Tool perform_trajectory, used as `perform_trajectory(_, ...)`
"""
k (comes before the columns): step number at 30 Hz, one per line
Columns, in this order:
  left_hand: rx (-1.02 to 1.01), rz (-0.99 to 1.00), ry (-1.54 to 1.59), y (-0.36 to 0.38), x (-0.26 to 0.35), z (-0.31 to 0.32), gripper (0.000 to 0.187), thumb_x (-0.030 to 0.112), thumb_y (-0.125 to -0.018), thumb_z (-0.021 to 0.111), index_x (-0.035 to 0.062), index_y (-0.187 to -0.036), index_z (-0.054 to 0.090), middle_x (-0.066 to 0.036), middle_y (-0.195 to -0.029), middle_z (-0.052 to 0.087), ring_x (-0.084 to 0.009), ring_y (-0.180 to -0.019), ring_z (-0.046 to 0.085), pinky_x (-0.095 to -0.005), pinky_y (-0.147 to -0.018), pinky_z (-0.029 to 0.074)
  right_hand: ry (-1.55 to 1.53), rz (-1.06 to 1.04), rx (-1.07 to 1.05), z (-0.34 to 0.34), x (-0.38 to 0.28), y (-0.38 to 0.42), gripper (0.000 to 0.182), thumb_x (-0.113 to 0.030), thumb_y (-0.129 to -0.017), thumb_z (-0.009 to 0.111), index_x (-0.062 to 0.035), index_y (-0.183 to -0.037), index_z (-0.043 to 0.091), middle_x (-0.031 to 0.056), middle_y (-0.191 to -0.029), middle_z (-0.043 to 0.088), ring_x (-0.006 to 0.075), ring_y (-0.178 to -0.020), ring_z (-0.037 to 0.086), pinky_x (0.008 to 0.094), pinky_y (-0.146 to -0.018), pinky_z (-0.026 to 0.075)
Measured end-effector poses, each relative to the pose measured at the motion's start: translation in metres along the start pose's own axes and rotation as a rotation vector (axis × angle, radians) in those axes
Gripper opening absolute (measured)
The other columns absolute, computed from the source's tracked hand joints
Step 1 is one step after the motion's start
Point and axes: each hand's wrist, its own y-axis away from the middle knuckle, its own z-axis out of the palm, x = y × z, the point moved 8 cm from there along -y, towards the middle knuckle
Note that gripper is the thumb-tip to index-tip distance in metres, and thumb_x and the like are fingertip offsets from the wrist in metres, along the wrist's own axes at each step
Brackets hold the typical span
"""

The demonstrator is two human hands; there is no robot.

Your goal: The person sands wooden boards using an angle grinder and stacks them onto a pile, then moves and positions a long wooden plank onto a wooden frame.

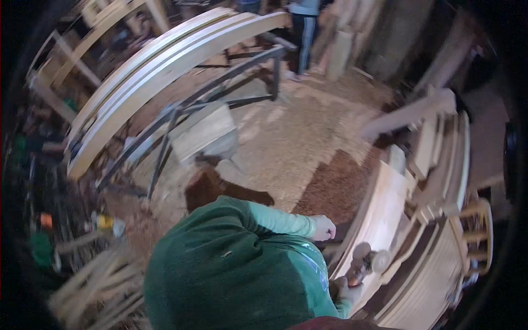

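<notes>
My left hand (pixel 324 228) is closed in a loose fist beside the long pale plank (pixel 379 203), apart from it, with nothing seen in it. Lower down, my right hand (pixel 348 290) is wrapped round a power tool (pixel 363 267) on the plank. The tool has rounded parts and a pale round end; blur hides its exact kind. A smooth, light upper face shows on the plank, which slants away from me. My green-sleeved arms and torso cover much of the lower middle.
Curved laminated beams (pixel 181 58) rest on a dark metal stand (pixel 220 88). Shaped wooden pieces (pixel 440 220) crowd the right side. Sawdust (pixel 275 143) covers the floor, with a pale block (pixel 203 132) on it. A person's legs (pixel 304 44) stand at the back. Wood strips (pixel 99 280) lie lower left.
</notes>
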Motion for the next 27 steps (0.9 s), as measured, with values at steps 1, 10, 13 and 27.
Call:
perform_trajectory(1, 0.051, -0.008, -0.022, 0.008, -0.004, -0.010, 0.025, 0.021, -0.082, 0.059, 0.0145, -0.101, 0.075, -0.011, -0.096, 0.074, -0.0308, -0.092, 0.071, -0.0424, -0.082, 0.056, 0.014, -0.046, 0.012, 0.004, -0.006, -0.014, 0.067, -0.033, -0.070, 0.086, 0.0046, -0.115, 0.054, 0.0157, -0.105, 0.066, 0.0264, -0.097, 0.064, 0.0379, -0.084, 0.053)
perform_trajectory(10, 0.208, -0.053, 0.059, 0.032, -0.031, -0.039, 0.030, 0.029, -0.074, 0.076, 0.0116, -0.099, 0.074, -0.008, -0.093, 0.074, -0.0262, -0.087, 0.071, -0.0403, -0.078, 0.057, -0.553, -0.263, -0.022, 0.004, -0.090, -0.074, 0.056, -0.021, -0.079, 0.077, -0.0031, -0.126, 0.054, 0.0094, -0.111, 0.063, 0.0258, -0.100, 0.061, 0.0405, -0.089, 0.051)
perform_trajectory(13, 0.090, -0.017, 0.222, 0.004, -0.009, -0.021, 0.052, 0.036, -0.068, 0.086, 0.0060, -0.108, 0.070, -0.012, -0.097, 0.073, -0.0250, -0.089, 0.070, -0.0379, -0.078, 0.056, -0.802, -0.256, -0.138, -0.002, -0.138, -0.083, 0.058, -0.019, -0.080, 0.075, -0.0060, -0.131, 0.052, 0.0074, -0.112, 0.062, 0.0256, -0.104, 0.059, 0.0404, -0.092, 0.050)
perform_trajectory(27, 0.250, 0.494, 0.371, 0.034, 0.130, -0.046, 0.054, 0.016, -0.074, 0.075, 0.0033, -0.120, 0.049, -0.018, -0.087, 0.070, -0.0369, -0.071, 0.068, -0.0469, -0.064, 0.053, -1.616, -0.236, -0.496, -0.047, -0.313, -0.027, 0.039, -0.034, -0.094, 0.065, -0.0045, -0.118, 0.056, 0.0094, -0.099, 0.062, 0.0230, -0.088, 0.061, 0.0401, -0.082, 0.052)
